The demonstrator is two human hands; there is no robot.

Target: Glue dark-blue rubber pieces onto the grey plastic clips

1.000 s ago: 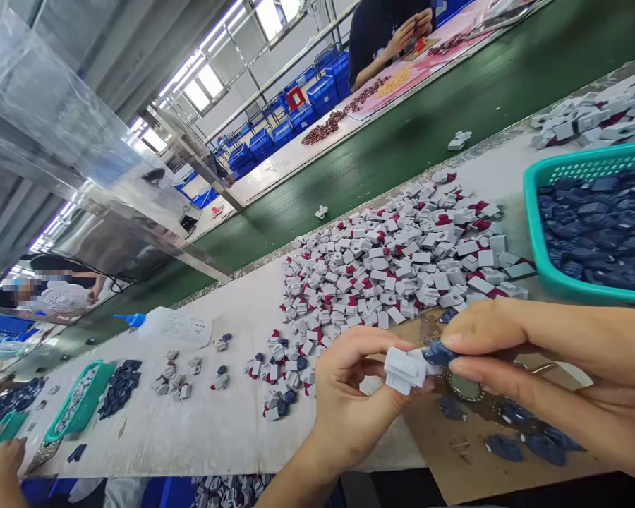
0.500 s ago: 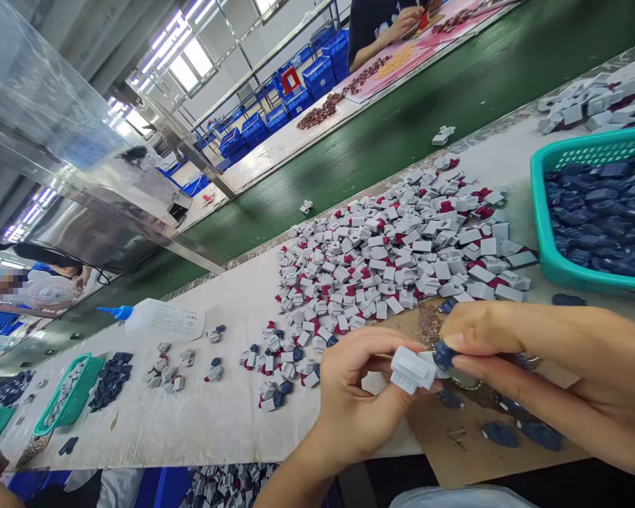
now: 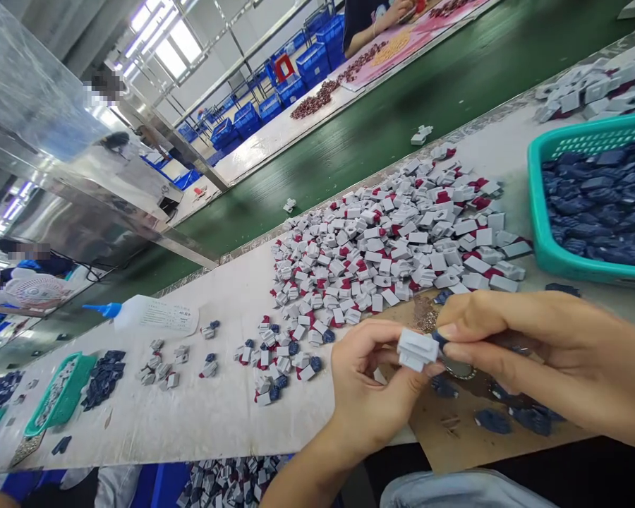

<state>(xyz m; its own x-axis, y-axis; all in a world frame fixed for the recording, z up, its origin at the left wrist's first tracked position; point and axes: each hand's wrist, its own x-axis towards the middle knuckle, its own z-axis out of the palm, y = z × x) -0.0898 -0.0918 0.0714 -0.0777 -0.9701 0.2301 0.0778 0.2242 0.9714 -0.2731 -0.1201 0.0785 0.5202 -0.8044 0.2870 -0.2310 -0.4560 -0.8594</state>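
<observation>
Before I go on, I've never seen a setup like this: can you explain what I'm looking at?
There is no machine doing the work: these are a person's bare hands, seen by one head-worn camera looking forward and down. The left hand holds a light grey piece; the right hand pinches a small dark-blue piece at its end. Whether the two are joined is hidden by the fingers.

On the white table lies a big heap of grey and dark-red pieces. To its right stands a teal basket of dark-blue pieces; to its left, a bottle with a blue nozzle lies on its side. Beyond the heap runs a green strip.
</observation>
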